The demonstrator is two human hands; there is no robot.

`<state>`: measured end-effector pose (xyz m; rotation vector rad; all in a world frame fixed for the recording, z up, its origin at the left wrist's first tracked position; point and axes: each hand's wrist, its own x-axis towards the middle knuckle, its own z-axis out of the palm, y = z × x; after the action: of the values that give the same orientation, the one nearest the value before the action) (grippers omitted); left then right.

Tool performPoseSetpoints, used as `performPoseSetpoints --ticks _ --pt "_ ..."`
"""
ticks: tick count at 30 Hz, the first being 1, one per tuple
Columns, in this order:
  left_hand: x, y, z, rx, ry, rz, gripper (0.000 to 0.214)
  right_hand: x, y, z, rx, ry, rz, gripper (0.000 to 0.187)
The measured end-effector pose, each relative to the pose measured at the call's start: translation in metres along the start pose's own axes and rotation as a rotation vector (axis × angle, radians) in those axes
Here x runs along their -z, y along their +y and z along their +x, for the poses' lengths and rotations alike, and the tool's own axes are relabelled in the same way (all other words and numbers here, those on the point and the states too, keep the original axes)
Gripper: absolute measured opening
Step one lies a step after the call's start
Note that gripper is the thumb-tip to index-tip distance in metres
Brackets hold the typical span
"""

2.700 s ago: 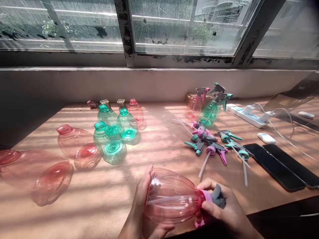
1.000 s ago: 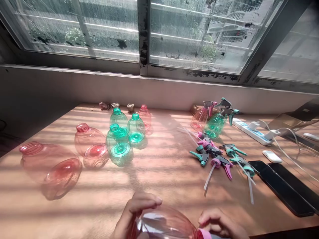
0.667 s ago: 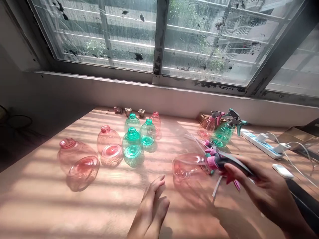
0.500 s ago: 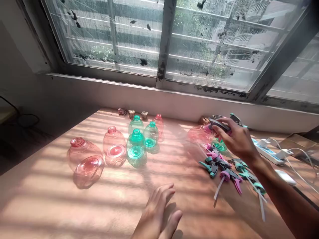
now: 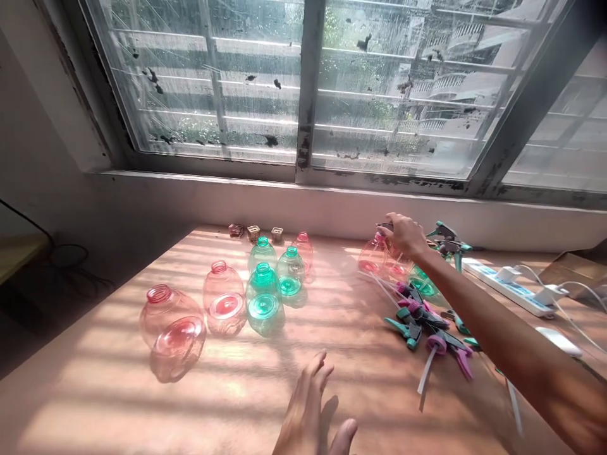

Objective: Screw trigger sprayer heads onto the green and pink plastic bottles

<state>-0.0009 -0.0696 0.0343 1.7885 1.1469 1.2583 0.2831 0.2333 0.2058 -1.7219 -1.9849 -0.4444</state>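
At the back of the table, my right hand (image 5: 405, 235) is closed around the dark spray head of a pink spray bottle (image 5: 372, 256), which stands upright near the wall. My left hand (image 5: 306, 404) hovers over the front of the table, fingers apart and holding nothing. Left of centre stand several bottles without spray heads, among them a large pink bottle (image 5: 173, 332), another pink bottle (image 5: 224, 300) and a green bottle (image 5: 264, 303). Trigger spray heads (image 5: 427, 322) in pink, teal and grey lie heaped under my right forearm, which partly hides them.
Beyond my right forearm are a green bottle (image 5: 422, 281) and teal-and-grey spray heads (image 5: 448, 240). A white power strip (image 5: 507, 287) with plugs and cables lies at the right, near a white charger (image 5: 558, 341). Small square jars (image 5: 253, 233) line the back edge below the window.
My right hand has moved left and back with the pink spray bottle, which was tilted and blurred and now stands upright. My left hand has shifted slightly right. The view has tilted up a little.
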Motion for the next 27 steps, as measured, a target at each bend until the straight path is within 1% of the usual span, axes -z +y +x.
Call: performPoseSetpoints --ticks 2,3,4,6,7,8,9,10,11,12,13,14,16,17,19,21,23,24,25,27 --pt "0.009 0.014 0.006 -0.012 0.004 0.057 0.058 0.011 -0.005 -0.007 -0.043 0.001 -0.024 0.056" --pt "0.017 0.023 0.012 -0.027 0.001 0.129 0.061 0.018 -0.008 -0.014 -0.062 0.001 -0.033 0.056" --pt "0.029 0.034 0.02 -0.036 -0.017 0.222 0.066 0.026 -0.01 -0.024 -0.067 -0.001 -0.037 0.056" --pt "0.06 0.056 0.043 -0.04 -0.043 0.401 0.065 0.039 -0.013 -0.053 -0.053 -0.014 -0.031 0.057" --pt "0.077 0.066 0.058 -0.032 0.011 0.46 0.064 0.043 -0.012 -0.072 -0.034 -0.03 -0.021 0.056" --pt "0.095 0.073 0.075 -0.035 0.091 0.518 0.063 0.046 -0.011 -0.094 -0.001 -0.06 -0.005 0.055" --pt "0.112 0.078 0.092 -0.03 0.198 0.581 0.063 0.045 -0.008 -0.117 0.025 -0.089 0.012 0.052" --pt "0.127 0.08 0.108 -0.066 0.273 0.667 0.064 0.042 -0.004 -0.141 0.051 -0.124 0.027 0.049" --pt "0.139 0.079 0.123 -0.108 0.29 0.76 0.063 0.036 0.002 -0.167 0.088 -0.164 0.042 0.048" --pt "0.147 0.076 0.136 -0.121 0.266 0.786 0.059 0.029 0.008 -0.192 0.141 -0.193 0.046 0.049" --pt "0.151 0.071 0.146 -0.12 0.232 0.805 0.053 0.02 0.015 -0.217 0.149 -0.194 0.025 0.05" --pt "0.151 0.065 0.153 -0.114 0.196 0.815 0.051 0.012 0.022 -0.24 0.122 -0.177 0.005 0.048" --pt "0.139 0.052 0.156 -0.096 0.165 0.822 0.05 0.0 0.032 -0.281 0.07 -0.145 0.0 0.048" --pt "0.13 0.048 0.152 -0.091 0.17 0.826 0.05 -0.003 0.035 -0.298 0.048 -0.12 0.011 0.05" --pt "0.109 0.045 0.136 -0.092 0.196 0.83 0.048 -0.004 0.036 -0.322 -0.028 -0.065 0.039 0.052" --pt "0.088 0.05 0.112 -0.101 0.18 0.815 0.049 -0.002 0.035 -0.336 -0.101 -0.003 0.079 0.054" --pt "0.066 0.057 0.082 -0.108 0.168 0.781 0.055 -0.001 0.036 -0.341 -0.123 0.04 0.119 0.053" --pt "0.055 0.06 0.067 -0.105 0.166 0.742 0.055 -0.001 0.037 -0.341 -0.108 0.049 0.128 0.05" --pt "0.044 0.061 0.052 -0.094 0.152 0.627 0.059 -0.003 0.039 -0.341 -0.081 0.049 0.127 0.047" --pt "0.02 0.059 0.025 -0.124 0.149 0.467 0.073 -0.006 0.041 -0.337 0.0 0.019 0.096 0.048"
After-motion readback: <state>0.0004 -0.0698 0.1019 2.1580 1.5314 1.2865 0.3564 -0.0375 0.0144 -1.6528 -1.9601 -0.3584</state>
